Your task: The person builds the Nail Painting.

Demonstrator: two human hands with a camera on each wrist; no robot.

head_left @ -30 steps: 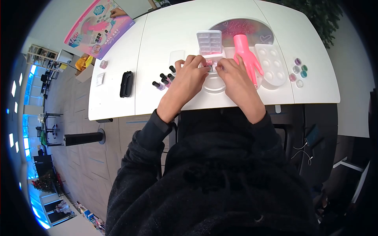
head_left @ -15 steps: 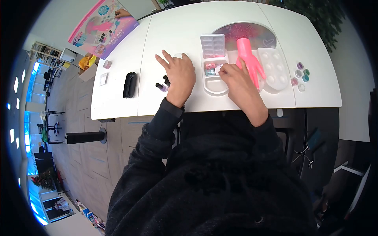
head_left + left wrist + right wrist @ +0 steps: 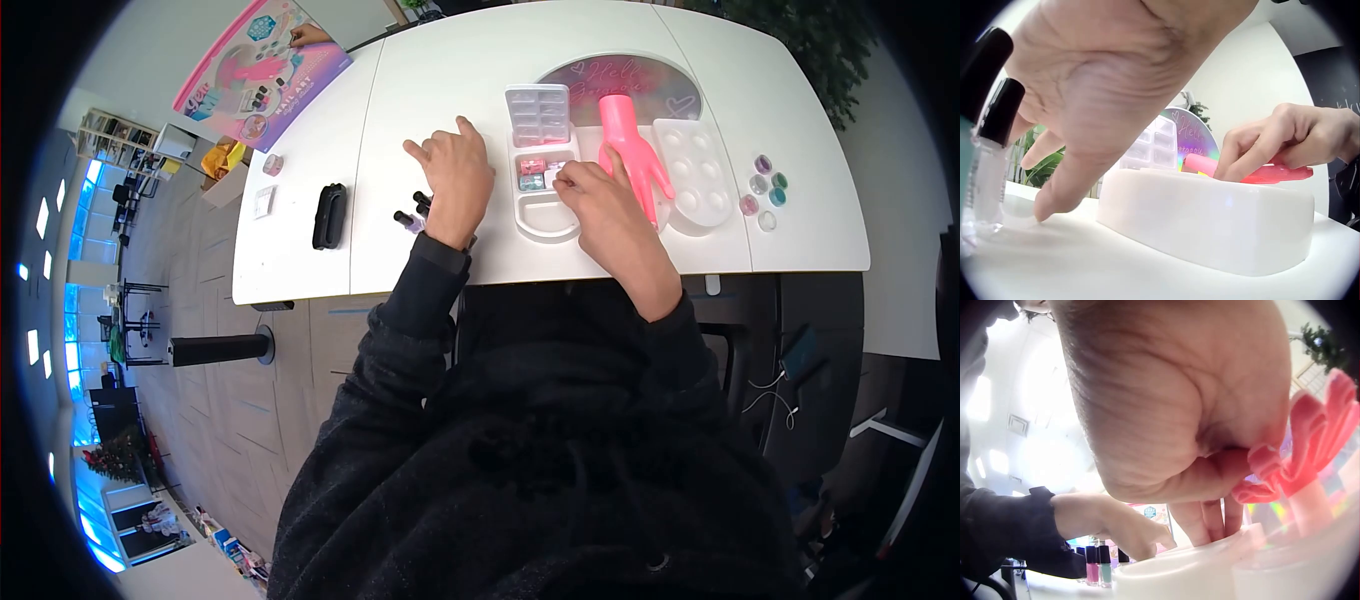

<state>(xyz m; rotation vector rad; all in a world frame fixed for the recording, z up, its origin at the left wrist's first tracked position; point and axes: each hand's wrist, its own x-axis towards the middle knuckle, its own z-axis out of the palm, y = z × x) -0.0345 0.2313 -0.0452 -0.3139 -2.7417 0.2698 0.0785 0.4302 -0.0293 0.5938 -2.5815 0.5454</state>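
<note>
Your left hand [image 3: 457, 180] is loose, some fingers extended, beside the polish bottles [image 3: 990, 169]; your right hand [image 3: 610, 212] has fingertips down at the white tray [image 3: 546, 237], near small jars [image 3: 532, 183] inside it, grip hidden, can't tell

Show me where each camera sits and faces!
Head: on the head, facing forward and down at the table; left hand, right hand, sleeves show.
Left wrist: worn there, facing the white tray past the left hand; right hand shows too.
Right wrist: worn there, facing the tray past the right hand; left hand shows.
Both wrist views share the pink model hand.
</note>
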